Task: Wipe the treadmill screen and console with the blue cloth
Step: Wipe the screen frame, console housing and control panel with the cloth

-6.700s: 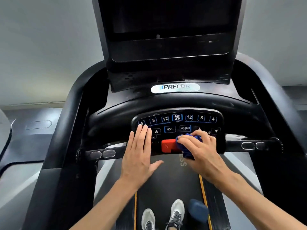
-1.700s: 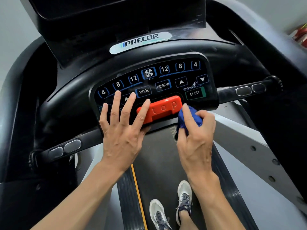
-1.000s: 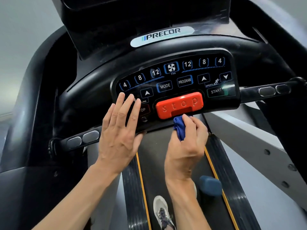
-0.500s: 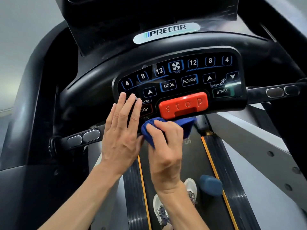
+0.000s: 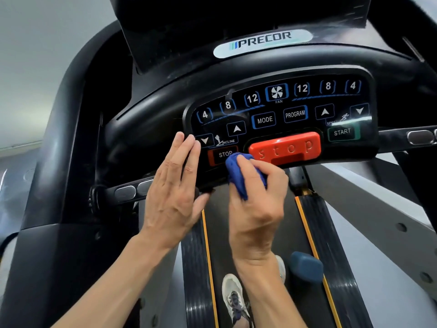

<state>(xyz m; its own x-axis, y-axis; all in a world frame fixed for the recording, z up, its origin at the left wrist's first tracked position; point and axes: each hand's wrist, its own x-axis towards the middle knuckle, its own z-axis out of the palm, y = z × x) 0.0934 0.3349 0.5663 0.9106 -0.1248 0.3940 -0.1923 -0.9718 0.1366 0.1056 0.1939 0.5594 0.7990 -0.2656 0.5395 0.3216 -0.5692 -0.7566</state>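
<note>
Our right hand (image 5: pixel 256 202) grips the bunched blue cloth (image 5: pixel 238 174) against the keypad console (image 5: pixel 283 119) by the small STOP key (image 5: pixel 224 154); left hand (image 5: pixel 175 185) flat, fingers straight, on the console's left edge.

**Blue cloth bunched against the lower console**

I see the blue cloth (image 5: pixel 238 178) crumpled into a tight wad, pressed onto the lower edge of the console (image 5: pixel 279 114) just left of the big orange-red stop bar (image 5: pixel 285 147) and touching the small STOP key (image 5: pixel 223 154). Part of the cloth hangs below the panel's rim. The console is a glossy black, rounded keypad tilted toward me, with blue-outlined number keys, FAN, MODE, PROGRAM, arrow keys and a green START key. Above it, I make out only the dark lower part of the screen (image 5: pixel 236 10), behind a silver PRECOR badge
</note>
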